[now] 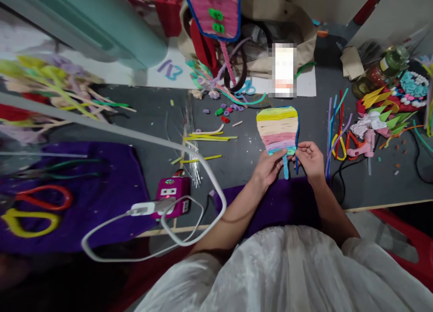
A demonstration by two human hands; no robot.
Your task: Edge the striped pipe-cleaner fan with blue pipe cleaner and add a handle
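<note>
1 striped piece (278, 126) held above tabletop (241, 161), middle | left hand (266, 168) pinches its near end by the stem (286, 168); right hand (310, 161) pinches 1 dark-blue strip (297, 164) | right: 1 pink glue gun (365, 146) | far: 3 green coils (215, 14) | purple-blue writing (169, 70): unclear

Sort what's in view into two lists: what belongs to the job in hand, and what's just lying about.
In the job:
- striped piece, held by the left hand
- blue strip along its edge, pinched by the right hand
- perhaps the pink glue gun

Apparently just lying about:
- glass jar
- yellow-handled scissors
- yellow strips
</note>
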